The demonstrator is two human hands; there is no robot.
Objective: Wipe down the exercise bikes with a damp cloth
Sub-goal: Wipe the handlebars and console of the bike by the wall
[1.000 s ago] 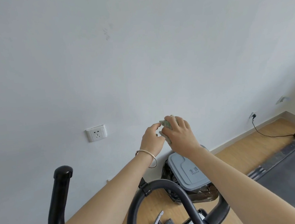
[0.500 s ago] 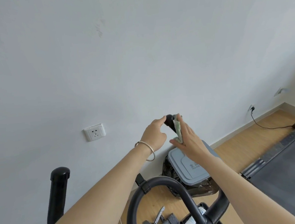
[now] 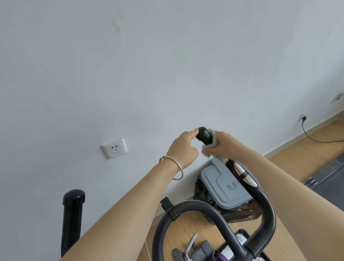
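The exercise bike's black handlebar curves up from the bottom of the view. Its right grip ends in a black tip at the middle. My right hand presses a pale green cloth around the grip just below that tip. My left hand, with a thin bangle on the wrist, rests its fingertips on the left side of the tip. A second black grip end stands upright at the lower left. A silver sensor plate shows on the bar below the cloth.
A grey lidded bin lined with a black bag stands on the wooden floor against the white wall. A wall socket sits left of my hands. A treadmill deck and a black cable lie at the right.
My hands parted from around the cloth. The right hand slid down the grip with the cloth, uncovering the black tip. The left hand stayed by the tip.
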